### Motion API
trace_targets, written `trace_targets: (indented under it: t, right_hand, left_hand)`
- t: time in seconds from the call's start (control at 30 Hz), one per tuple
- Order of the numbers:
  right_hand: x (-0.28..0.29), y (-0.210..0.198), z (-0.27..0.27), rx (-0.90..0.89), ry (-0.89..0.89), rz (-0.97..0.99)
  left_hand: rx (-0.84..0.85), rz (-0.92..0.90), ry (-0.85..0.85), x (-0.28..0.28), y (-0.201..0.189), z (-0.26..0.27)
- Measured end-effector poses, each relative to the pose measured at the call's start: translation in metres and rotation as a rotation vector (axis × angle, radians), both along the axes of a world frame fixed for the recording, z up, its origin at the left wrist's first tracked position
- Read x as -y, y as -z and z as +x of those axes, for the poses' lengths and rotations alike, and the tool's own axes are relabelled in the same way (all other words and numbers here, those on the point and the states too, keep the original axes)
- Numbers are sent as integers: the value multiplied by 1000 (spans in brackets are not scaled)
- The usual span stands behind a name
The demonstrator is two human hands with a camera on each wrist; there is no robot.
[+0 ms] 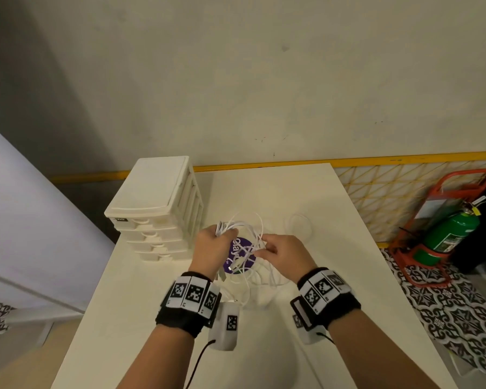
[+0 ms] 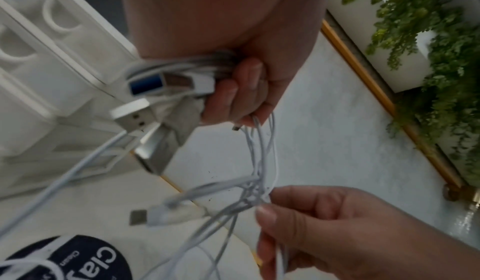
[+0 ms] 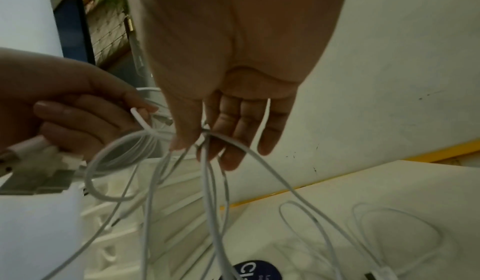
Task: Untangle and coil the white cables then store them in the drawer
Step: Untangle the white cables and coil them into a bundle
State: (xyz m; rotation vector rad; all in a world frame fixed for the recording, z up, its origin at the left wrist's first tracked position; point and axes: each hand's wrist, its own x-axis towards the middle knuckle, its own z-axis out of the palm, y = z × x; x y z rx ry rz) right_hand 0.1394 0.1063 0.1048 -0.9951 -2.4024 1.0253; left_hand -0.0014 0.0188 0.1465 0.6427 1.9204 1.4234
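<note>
Above the white table [image 1: 292, 318] my two hands hold a tangle of white cables [image 1: 247, 234]. My left hand [image 1: 212, 247] grips a bundle of strands and USB plugs [image 2: 145, 83] in its fist. My right hand [image 1: 275, 252] pinches the knotted strands [image 2: 255, 190] between thumb and fingers; its other fingers hang straight [image 3: 244, 124]. Loose cable loops [image 3: 215, 212] hang down to the table. A coiled white cable [image 1: 299, 226] lies on the table beyond my right hand. The white drawer unit [image 1: 157, 209] stands at the table's back left, its drawers closed.
A round purple label [image 1: 236, 255] lies on the table under the cables. A green fire extinguisher [image 1: 449, 234] in a red stand sits on the floor to the right. A wall runs behind the table, with green plants [image 2: 428, 48] in the left wrist view.
</note>
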Motion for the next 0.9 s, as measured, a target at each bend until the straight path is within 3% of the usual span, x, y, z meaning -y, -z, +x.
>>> trace_targets:
  t: [0.3,0.47,0.67,0.77,0.9]
  right_hand:
    - [-33,1,36,-136,348,124]
    - [-32,0,39,-201,462,142]
    - [-18,-13,11,-263,176,37]
    - [-6,-21,4,-302,171,-42]
    - [-2,-31,0,-379,232,-68]
  left_hand:
    - [-15,-37,-152,10,8,-32]
    - [-96,-22,-119,7,0,-27]
    - [-67,-12,13,-2,6,3]
    - [-59,-5,16,-3,15,10]
    - [-182,-61,69,-2,24,12]
